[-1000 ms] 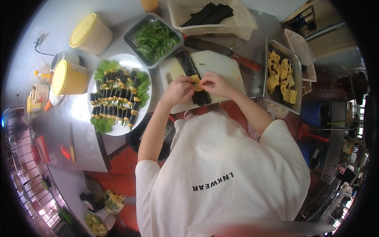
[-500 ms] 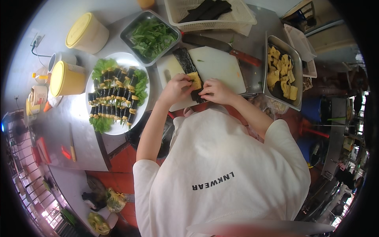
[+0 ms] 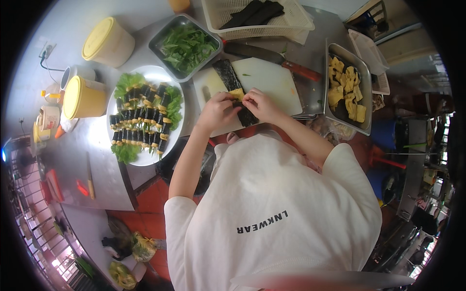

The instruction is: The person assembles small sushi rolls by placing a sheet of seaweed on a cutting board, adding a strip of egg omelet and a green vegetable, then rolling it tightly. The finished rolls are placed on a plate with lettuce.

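Observation:
A dark seaweed strip lies aslant on the white cutting board, its near end running under my hands. On the strip sits a yellow piece of what looks like fried tofu. My left hand grips its left side, fingers bent. From the right, my right hand pinches at the same piece, its fingertips pressed together. The fingers hide the near part of the piece. To the left, a white plate bears lettuce and rows of small seaweed-wrapped rolls.
Beyond the board lies a cleaver with its handle to the right. A metal tray of green leaves stands far left, a white basket with seaweed sheets behind. At right is a metal tray of yellow pieces. Lidded tubs line the wall.
My right hand has moved up and slightly left, from the strip's near end to the yellow piece. My left hand has spread slightly over the strip beside it.

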Demonstrator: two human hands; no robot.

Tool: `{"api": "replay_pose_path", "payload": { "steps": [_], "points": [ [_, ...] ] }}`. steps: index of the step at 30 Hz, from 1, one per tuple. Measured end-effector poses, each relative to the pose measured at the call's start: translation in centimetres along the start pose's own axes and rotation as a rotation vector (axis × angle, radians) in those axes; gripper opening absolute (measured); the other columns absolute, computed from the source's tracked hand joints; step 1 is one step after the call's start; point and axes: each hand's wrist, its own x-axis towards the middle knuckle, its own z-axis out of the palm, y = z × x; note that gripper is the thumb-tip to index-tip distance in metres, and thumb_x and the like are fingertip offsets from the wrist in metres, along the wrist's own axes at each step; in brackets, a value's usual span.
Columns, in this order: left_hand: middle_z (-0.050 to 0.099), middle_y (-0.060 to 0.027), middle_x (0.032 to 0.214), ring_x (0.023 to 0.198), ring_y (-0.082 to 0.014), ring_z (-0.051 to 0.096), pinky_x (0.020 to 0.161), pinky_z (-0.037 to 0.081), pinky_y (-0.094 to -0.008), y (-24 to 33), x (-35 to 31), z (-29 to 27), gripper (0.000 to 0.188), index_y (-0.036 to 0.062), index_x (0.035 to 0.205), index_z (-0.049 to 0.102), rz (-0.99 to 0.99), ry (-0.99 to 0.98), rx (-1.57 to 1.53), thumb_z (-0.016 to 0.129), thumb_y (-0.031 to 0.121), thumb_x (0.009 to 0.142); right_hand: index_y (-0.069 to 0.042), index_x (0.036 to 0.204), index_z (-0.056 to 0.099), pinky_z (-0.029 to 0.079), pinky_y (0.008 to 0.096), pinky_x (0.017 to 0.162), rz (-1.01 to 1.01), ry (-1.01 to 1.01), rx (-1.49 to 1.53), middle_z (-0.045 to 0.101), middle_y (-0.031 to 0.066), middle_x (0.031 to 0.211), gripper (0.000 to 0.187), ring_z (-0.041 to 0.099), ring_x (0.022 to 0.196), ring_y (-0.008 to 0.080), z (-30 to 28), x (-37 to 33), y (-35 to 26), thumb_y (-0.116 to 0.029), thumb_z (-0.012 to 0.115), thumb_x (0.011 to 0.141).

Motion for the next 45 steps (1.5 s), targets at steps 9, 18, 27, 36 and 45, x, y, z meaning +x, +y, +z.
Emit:
{"api": "replay_pose_path", "payload": {
  "steps": [9, 18, 27, 36, 45],
  "points": [
    [0.064, -0.0143, 0.09, 0.083, -0.0311, 0.062, 0.07, 0.052, -0.0352, -0.4, -0.3, 1.4, 0.007, -0.0038, 0.076, 0.066, -0.073, 0.136, -0.019, 0.07, 0.002, 0.076, -0.004, 0.099, 0.062, 0.048, 0.0336, 0.076, -0.312, 0.045, -0.254, 0.054, 0.0082, 0.096, 0.019, 0.055, 0.085, 0.0237, -0.5, -0.7, -0.8, -0.009, 0.068, 0.082],
    [0.065, -0.0158, 0.087, 0.078, -0.0309, 0.063, 0.064, 0.052, -0.0356, 0.9, 0.4, 0.8, 0.016, -0.0013, 0.092, 0.067, -0.202, 0.134, 0.005, 0.069, 0.002, 0.077, -0.004, 0.096, 0.062, 0.046, 0.0384, 0.078, -0.326, -0.007, -0.446, 0.055, 0.0089, 0.096, 0.017, 0.054, 0.087, 0.0284, 0.1, 0.9, 0.3, -0.01, 0.066, 0.081],
    [0.061, -0.0161, 0.085, 0.077, -0.0331, 0.06, 0.068, 0.05, -0.0398, -0.7, 0.8, 1.6, 0.01, -0.0003, 0.085, 0.07, -0.228, 0.166, 0.027, 0.07, 0.004, 0.075, -0.004, 0.099, 0.066, 0.048, 0.035, 0.075, -0.163, -0.011, -0.135, 0.056, 0.0088, 0.092, 0.021, 0.056, 0.086, 0.0257, -0.5, 2.0, 0.4, -0.011, 0.07, 0.079],
    [0.059, -0.0122, 0.09, 0.081, -0.0279, 0.06, 0.07, 0.05, -0.0381, -0.1, 0.3, 1.8, 0.022, 0.0031, 0.096, 0.07, -0.234, 0.214, -0.032, 0.073, 0.005, 0.074, -0.005, 0.103, 0.064, 0.045, 0.0372, 0.082, -0.309, -0.087, -0.345, 0.055, 0.0089, 0.098, 0.024, 0.053, 0.092, 0.0277, -1.0, 2.5, 1.3, -0.012, 0.068, 0.081],
    [0.058, -0.0126, 0.092, 0.087, -0.0313, 0.056, 0.077, 0.047, -0.04, -0.4, 0.8, 1.6, 0.019, 0.0009, 0.092, 0.068, -0.168, 0.165, 0.217, 0.072, 0.005, 0.074, -0.007, 0.101, 0.067, 0.045, 0.0373, 0.083, -0.231, -0.134, -0.167, 0.056, 0.009, 0.097, 0.02, 0.053, 0.091, 0.0277, -1.3, 4.1, 2.2, -0.012, 0.068, 0.081]
  ]
}}
